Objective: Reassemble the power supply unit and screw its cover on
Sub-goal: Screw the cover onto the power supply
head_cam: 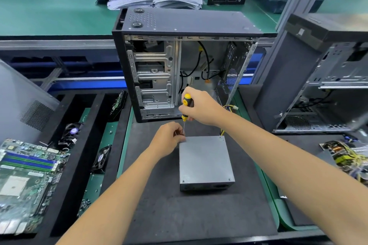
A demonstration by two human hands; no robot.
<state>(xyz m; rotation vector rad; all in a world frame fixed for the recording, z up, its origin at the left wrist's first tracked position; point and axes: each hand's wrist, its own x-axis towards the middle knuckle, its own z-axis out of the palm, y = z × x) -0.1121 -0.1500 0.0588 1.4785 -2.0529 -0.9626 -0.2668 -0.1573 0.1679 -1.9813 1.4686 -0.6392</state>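
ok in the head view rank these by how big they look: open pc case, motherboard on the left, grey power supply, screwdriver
1. open PC case
2. motherboard, though it lies nearer the camera and is cut by the frame edge, so its rank is unsure
3. power supply
4. screwdriver, held in the right hand

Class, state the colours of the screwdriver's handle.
Yellow and black, on the screwdriver held by the right hand; head view.

Bright, even overhead light gives soft, faint shadows. The wide lens bends straight lines near the edges, and the far background and right edge look slightly blurred.
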